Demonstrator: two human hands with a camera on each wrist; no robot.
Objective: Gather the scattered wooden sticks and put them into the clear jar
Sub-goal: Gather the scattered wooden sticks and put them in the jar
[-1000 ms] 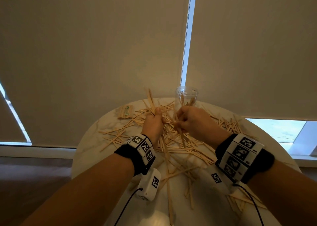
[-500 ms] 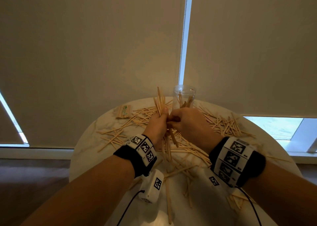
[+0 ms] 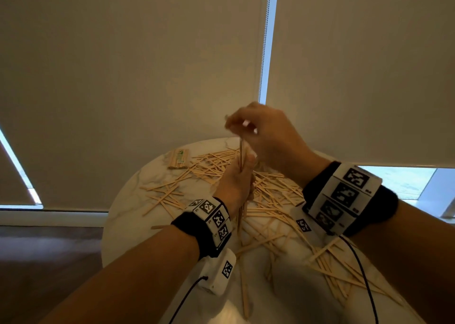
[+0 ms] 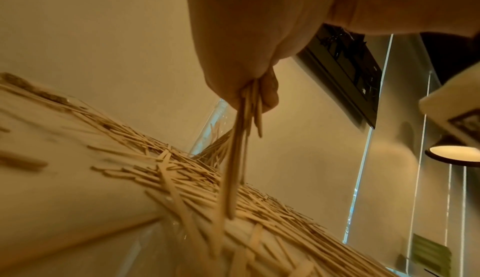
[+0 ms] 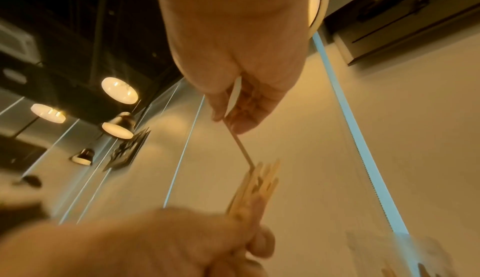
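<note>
Wooden sticks (image 3: 270, 195) lie scattered over a round white marble table (image 3: 128, 225). My left hand (image 3: 242, 166) grips an upright bundle of sticks (image 4: 236, 158) just above the pile. Above it, my right hand (image 3: 236, 124) pinches the top of a single stick (image 5: 239, 144) whose lower end reaches the bundle (image 5: 254, 183). In the head view my right hand hides the clear jar. The left wrist view shows that jar (image 4: 213, 129) behind the bundle with several sticks inside. It appears again, blurred, as the jar (image 5: 405, 250) low in the right wrist view.
A wrapped pack of sticks (image 3: 178, 158) lies at the table's far left edge. Closed roller blinds (image 3: 123, 77) hang right behind the table. Dark wooden floor (image 3: 49, 262) shows to the left. Cables run from both wrist cameras across the near table.
My right hand has risen from beside the left hand to well above it, with one stick pinched. The left hand's bundle now stands upright. The jar has gone out of the head view behind the right hand.
</note>
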